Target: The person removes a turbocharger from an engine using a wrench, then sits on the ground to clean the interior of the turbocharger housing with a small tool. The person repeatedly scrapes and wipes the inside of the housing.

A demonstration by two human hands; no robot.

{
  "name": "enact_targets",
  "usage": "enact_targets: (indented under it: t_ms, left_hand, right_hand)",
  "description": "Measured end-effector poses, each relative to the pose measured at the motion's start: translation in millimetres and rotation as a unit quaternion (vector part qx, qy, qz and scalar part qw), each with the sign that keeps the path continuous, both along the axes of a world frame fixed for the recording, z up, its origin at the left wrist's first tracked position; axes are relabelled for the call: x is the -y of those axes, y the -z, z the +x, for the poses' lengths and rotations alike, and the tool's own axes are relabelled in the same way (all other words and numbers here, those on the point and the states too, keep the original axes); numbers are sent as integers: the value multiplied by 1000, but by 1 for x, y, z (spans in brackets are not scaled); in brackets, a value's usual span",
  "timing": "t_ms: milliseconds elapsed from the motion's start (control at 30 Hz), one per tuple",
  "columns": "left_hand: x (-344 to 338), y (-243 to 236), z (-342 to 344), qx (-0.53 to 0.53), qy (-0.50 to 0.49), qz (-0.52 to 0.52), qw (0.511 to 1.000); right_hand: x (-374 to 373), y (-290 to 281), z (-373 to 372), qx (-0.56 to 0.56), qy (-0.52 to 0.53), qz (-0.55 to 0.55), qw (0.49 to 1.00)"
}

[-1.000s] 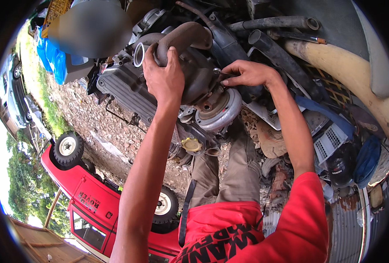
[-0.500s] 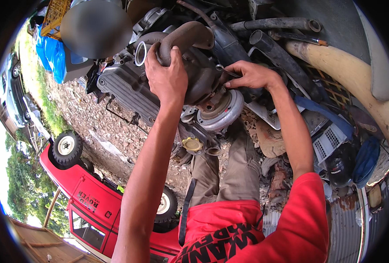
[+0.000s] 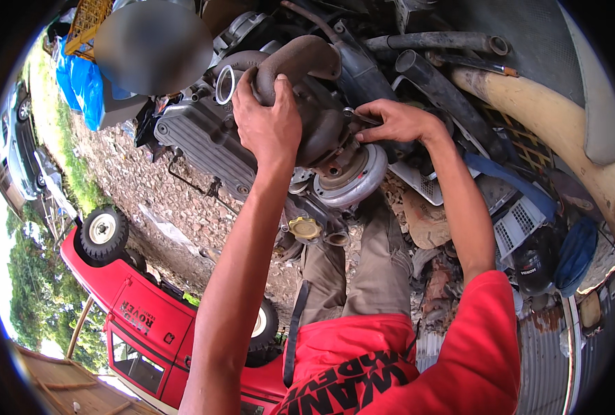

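Note:
My left hand (image 3: pixel 269 124) grips the elbow of a rusty exhaust manifold pipe (image 3: pixel 295 57), its fingers beside a silver metal ring (image 3: pixel 225 86). The manifold sits over a grey ribbed engine cover (image 3: pixel 200 142). My right hand (image 3: pixel 396 122) pinches a small metal wrench (image 3: pixel 360 116) against a fastener on the manifold's right side, just above a silver turbocharger housing (image 3: pixel 354 185). A yellowish cap (image 3: pixel 305 228) shows low on the engine.
Dark hoses (image 3: pixel 425 76), a beige panel (image 3: pixel 556 138) and scrap parts crowd the right. A yellow crate (image 3: pixel 86 31), blue plastic bags (image 3: pixel 79 83) and a blurred patch are at upper left. A red off-road vehicle (image 3: pixel 148 311) and another car (image 3: pixel 23 145) stand on the left, beyond gravel.
The engine and both hands appear shifted slightly to the right in the picture. My grip on the pipe and on the wrench looks the same.

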State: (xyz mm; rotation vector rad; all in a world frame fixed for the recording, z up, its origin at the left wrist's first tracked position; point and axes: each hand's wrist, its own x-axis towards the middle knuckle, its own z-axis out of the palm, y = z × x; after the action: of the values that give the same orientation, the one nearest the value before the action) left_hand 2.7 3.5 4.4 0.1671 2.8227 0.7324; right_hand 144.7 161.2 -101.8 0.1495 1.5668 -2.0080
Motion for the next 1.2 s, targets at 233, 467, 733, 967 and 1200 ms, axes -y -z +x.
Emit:
enact_targets:
  t_ms: [233,467,733,967,1200]
  left_hand:
    - [1,1,-1,-1,7,6,1000]
    - [1,1,-1,-4,8,11,1000]
    - [2,2,0,-3,6,9,1000]
    - [2,3,-2,6,3,4,1000]
    - [2,2,-1,-2,9,7,1000]
  right_hand:
    - [-2,2,-1,0,-10,-7,1000]
    - [0,0,-2,-31,10,-7,999]
    - [-2,-2,-3,11,-9,15,1000]
    - [1,-4,-1,25,34,-48,998]
    - [1,6,2,6,31,-49,998]
